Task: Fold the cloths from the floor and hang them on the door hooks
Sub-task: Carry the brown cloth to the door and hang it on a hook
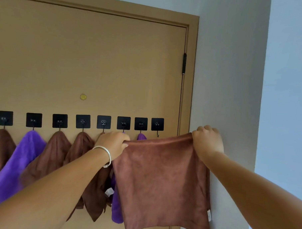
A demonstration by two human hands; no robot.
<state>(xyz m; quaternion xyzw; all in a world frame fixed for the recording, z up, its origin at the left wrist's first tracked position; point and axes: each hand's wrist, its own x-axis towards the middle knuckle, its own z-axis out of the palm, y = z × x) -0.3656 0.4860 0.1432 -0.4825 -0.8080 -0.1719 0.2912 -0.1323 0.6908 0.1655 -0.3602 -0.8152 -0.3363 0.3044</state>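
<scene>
Both our left hand and right hand pinch the brown cloth's top edge level, the empty hook just above, nearer the right.

Door: eight hooks in a row. Rightmost hook bare, open space just around it. Seven others covered by hanging cloths. Held brown cloth screens the area below the bare hook. Wall close right.

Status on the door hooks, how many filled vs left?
Done: seven of eight hooks carry cloths, from the leftmost brown one to a purple one. In hand: left hand and right hand hold a brown cloth stretched by its top corners. Left: hanging it; the rightmost hook is bare. Floor not in view.
</scene>
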